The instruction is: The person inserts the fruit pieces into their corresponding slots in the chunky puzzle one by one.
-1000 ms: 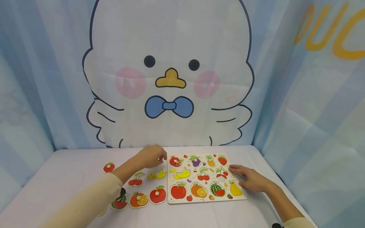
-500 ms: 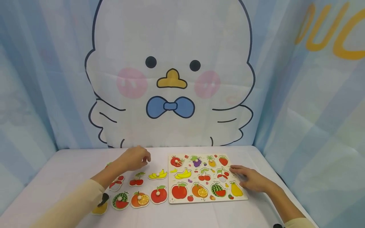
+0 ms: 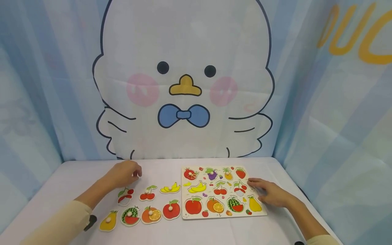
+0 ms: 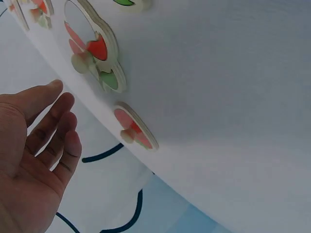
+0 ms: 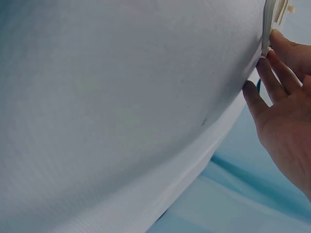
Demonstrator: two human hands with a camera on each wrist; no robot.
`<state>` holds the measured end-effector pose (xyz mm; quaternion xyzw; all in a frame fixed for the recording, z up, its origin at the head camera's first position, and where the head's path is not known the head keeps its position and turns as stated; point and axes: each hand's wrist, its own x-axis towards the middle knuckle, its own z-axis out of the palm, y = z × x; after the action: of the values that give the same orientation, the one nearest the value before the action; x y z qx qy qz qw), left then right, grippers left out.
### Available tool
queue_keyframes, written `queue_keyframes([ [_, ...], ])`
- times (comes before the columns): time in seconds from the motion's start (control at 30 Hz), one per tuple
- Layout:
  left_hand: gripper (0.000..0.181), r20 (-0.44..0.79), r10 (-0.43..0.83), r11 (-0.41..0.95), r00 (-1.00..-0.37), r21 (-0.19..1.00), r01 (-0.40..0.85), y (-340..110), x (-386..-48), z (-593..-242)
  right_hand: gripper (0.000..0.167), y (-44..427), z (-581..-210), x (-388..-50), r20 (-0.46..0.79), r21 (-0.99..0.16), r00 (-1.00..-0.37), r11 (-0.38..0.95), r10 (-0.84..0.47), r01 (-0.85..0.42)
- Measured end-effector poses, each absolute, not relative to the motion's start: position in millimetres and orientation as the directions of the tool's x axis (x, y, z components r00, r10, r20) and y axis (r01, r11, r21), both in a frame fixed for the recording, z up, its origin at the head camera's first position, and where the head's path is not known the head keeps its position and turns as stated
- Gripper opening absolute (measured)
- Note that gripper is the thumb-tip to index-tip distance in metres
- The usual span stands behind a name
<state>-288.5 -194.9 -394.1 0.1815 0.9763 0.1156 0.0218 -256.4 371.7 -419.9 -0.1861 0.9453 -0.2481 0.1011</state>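
My left hand (image 3: 124, 174) is held over the back left of the table with loosely bent fingers and nothing in them. In the left wrist view, a small red knobbed piece (image 4: 136, 128) and a larger red and green piece (image 4: 109, 51) lie beside the left hand (image 4: 41, 145). My right hand (image 3: 274, 194) touches the right edge of the fruit board (image 3: 199, 215), fingers relaxed. The right wrist view shows the right hand (image 5: 286, 107) with thumb and fingertips at the board's edge (image 5: 267, 29).
Left of the board lie loose knobbed pieces: bananas (image 3: 174, 188), cherries (image 3: 148, 196), an apple (image 3: 174, 211), an orange (image 3: 147, 217), a watermelon (image 3: 131, 220), a pear (image 3: 107, 225) and a red and white piece (image 3: 124, 200). A printed curtain (image 3: 183, 143) stands behind the table.
My left hand has moved left, away from the board, empty, uncovering the pear and the red and white piece. My right hand has stayed at the board's edge.
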Motion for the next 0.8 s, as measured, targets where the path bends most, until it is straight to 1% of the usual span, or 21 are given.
queue_keyframes([
  [0.33, 0.009, -0.045, 0.306, 0.93, -0.951, 0.227, 0.288, -221.9, -284.0, -392.0, 0.061, 372.6, -421.0, -257.4, -0.092, -0.502, -0.906, 0.805, -0.413, -0.316],
  [0.47, 0.008, -0.033, 0.298, 0.932, -0.954, 0.227, 0.283, -229.5, -281.7, -391.8, 0.06, 372.7, -420.0, -257.7, -0.087, -0.495, -0.907, 0.808, -0.411, -0.319],
  [0.63, 0.008, -0.002, 0.296, 0.937, -0.955, 0.195, 0.29, -237.4, -279.3, -394.3, 0.061, 372.7, -419.6, -256.8, -0.088, -0.501, -0.909, 0.807, -0.406, -0.312],
  [0.8, 0.008, -0.008, 0.277, 0.944, -0.961, 0.187, 0.271, -243.6, -279.7, -398.1, 0.061, 371.6, -419.8, -255.7, -0.088, -0.495, -0.909, 0.81, -0.408, -0.316],
])
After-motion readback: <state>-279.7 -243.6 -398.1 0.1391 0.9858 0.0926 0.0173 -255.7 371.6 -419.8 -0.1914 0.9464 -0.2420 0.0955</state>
